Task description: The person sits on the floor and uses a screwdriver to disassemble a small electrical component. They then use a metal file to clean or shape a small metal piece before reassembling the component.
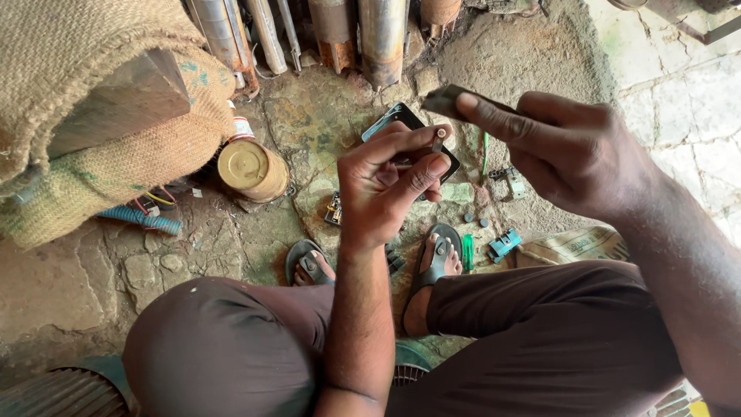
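Note:
My left hand is raised in front of me, pinching a small metal pin upright between thumb and fingers. My right hand is just to its right, gripping a flat dark file-like tool whose end hangs over the pin. Both hands hover above my knees and sandalled feet. A black rectangular part lies on the ground behind the left hand, partly hidden by it.
A brass-coloured tin stands on the stone floor at left, beside burlap sacks. Metal cylinders stand at the back. Small teal parts, a green lighter and a grey bracket lie near my feet.

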